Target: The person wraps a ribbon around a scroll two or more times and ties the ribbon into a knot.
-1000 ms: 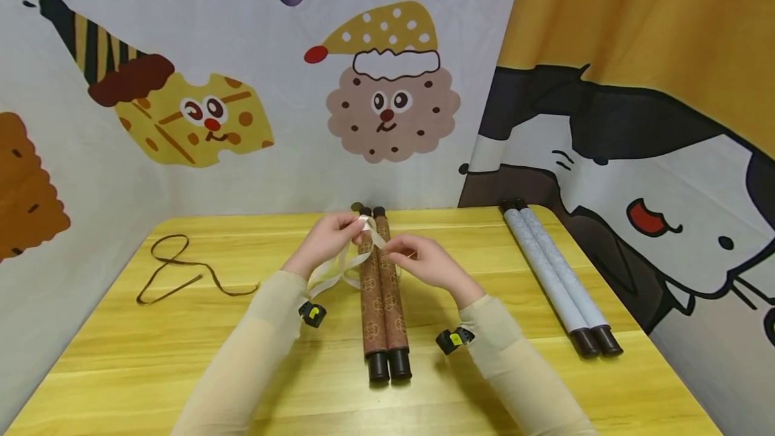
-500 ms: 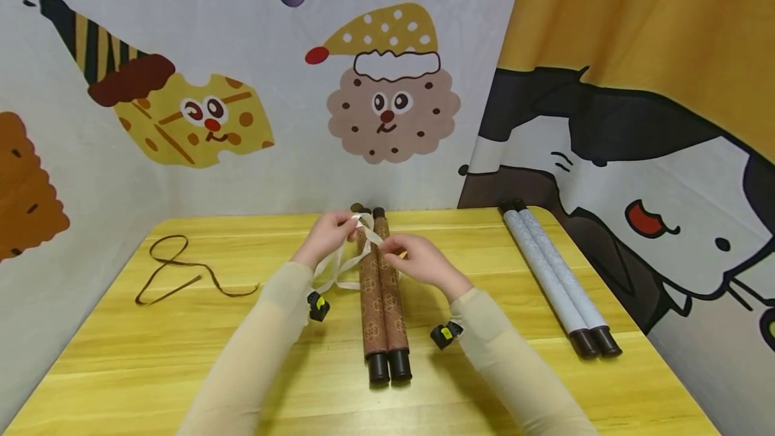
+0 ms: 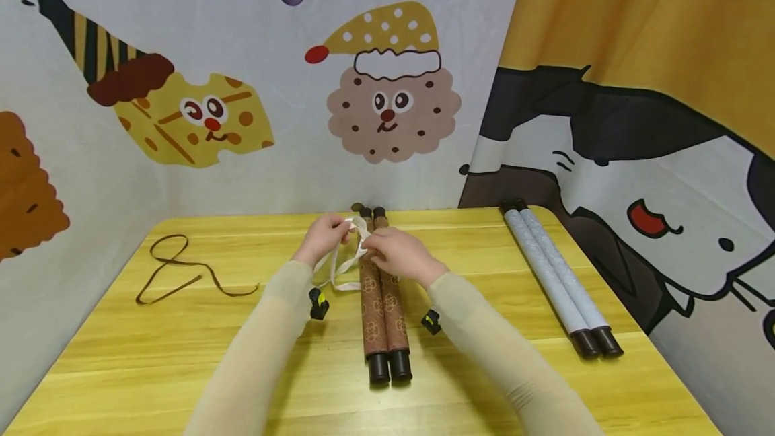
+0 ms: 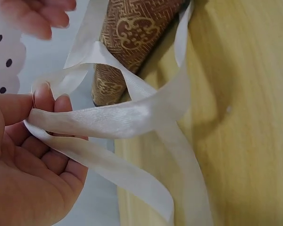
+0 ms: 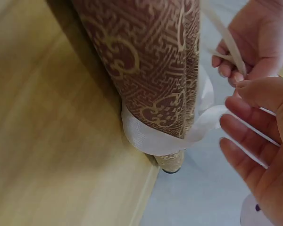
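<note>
A brown patterned scroll (image 3: 373, 315), rolled from both ends into two side-by-side rolls with black end knobs, lies lengthwise on the table. White ribbon (image 5: 153, 136) loops around its far part. My left hand (image 3: 323, 237) pinches a loop of the ribbon (image 4: 99, 120) between thumb and fingers, just left of the scroll; loose lengths hang below it. Over the scroll, my right hand (image 3: 402, 254) holds another stretch of the ribbon close to the left fingertips. In the right wrist view the right-hand fingers (image 5: 254, 136) partly hide the ribbon behind them.
A thin brown cord (image 3: 172, 262) lies in loose curves on the left of the wooden table (image 3: 181, 369). Toward the right edge rests a pale blue double-rolled scroll (image 3: 554, 274) with dark knobs. A cartoon-printed cloth (image 3: 254, 32) hangs behind the table.
My right hand has moved left across the scroll toward the left hand, bringing its ribbon end along. The left hand has shifted slightly left. Both scrolls stay where they were.
</note>
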### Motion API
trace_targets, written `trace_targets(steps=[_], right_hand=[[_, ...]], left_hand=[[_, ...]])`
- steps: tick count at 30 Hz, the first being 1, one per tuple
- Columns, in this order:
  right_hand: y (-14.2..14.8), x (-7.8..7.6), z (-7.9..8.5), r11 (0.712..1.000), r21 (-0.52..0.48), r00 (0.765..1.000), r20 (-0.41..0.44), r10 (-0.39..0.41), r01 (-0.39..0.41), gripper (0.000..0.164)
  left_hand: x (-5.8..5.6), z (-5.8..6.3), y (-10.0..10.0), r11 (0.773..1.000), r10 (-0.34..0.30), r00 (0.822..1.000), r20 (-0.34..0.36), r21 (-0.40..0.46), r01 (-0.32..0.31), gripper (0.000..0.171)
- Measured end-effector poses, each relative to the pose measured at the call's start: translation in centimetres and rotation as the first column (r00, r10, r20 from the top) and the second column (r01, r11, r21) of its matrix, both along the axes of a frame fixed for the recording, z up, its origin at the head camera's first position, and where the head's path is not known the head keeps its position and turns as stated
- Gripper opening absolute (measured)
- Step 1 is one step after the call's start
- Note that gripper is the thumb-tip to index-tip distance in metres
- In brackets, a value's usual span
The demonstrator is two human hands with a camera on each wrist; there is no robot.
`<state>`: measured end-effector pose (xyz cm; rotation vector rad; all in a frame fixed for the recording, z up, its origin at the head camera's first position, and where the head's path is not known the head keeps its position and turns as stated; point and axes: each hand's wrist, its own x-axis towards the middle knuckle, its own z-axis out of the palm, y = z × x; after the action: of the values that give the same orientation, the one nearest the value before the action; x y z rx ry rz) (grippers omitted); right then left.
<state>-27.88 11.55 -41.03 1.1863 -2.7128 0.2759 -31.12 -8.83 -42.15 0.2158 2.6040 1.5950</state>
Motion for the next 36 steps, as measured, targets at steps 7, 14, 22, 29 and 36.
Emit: trace_targets(steps=[7, 14, 22, 29, 36], right_hand=[[-1.8, -1.3, -0.1, 0.987, 0.161, 0.997, -0.071, 0.041, -0.029, 0.021], [-3.2, -2.2, -1.0, 0.965, 0.261, 0.999, -0.043, -0.032, 0.042, 0.032], [-4.2, -2.6, -1.2, 0.922, 0.368, 0.993, -0.040, -0.114, 0.121, 0.019], [-4.1, -2.3, -0.9, 0.942, 0.303, 0.989, -0.007, -0.146, 0.141, 0.009], [-2.3, -1.7, 0.7, 0.995, 0.009, 0.977, 0.186, -0.104, 0.104, 0.010]], left_hand=[[-0.3, -0.5, -0.5, 0.999, 0.014, 1.000, -0.005, -0.031, -0.014, 0.030], [-0.5, -1.2, -0.7, 1.000, 0.009, 0.999, 0.034, -0.012, -0.009, 0.029], [-0.5, -1.6, -1.0, 1.000, 0.027, 0.999, 0.032, -0.007, -0.027, 0.029], [-0.3, -1.7, -1.2, 1.000, 0.029, 0.999, 0.038, 0.003, -0.029, 0.029], [-0.1, -1.9, -1.4, 0.998, 0.033, 0.999, 0.020, -0.051, -0.032, 0.030]])
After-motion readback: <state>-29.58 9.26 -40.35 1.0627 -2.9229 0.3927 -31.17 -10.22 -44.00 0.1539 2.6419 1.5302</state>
